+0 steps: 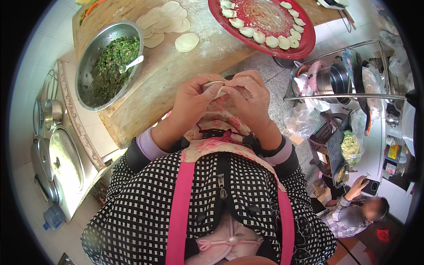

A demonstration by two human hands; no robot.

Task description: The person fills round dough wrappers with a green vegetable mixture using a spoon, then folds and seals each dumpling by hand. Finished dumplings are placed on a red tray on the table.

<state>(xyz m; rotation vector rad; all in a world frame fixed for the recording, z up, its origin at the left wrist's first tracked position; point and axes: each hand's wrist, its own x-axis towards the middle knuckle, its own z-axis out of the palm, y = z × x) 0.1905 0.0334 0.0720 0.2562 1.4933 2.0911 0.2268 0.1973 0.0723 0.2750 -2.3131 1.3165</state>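
Observation:
Between both hands, in front of my apron, is a folded dumpling (217,88) whose edge is pinched by the fingertips. My left hand (195,94) grips its left side, and my right hand (248,91) has thumb and forefinger on its right side. Flour dusts the fingers. Beyond the hands, one round dough wrapper (187,42) lies apart from a pile of overlapping wrappers (162,21). A steel bowl (82,82) holds green chopped filling (114,63) with a white spoon (131,64) stuck in it. Several shaped dumplings (259,37) ring a red round tray (228,28).
The floured wooden board (159,73) reaches close to my waist. Right of it stands a metal rack (344,96) with pots (333,79) and plastic bags. A person (354,208) at lower right holds up a phone (370,187). Large steel lids (66,159) lean at left.

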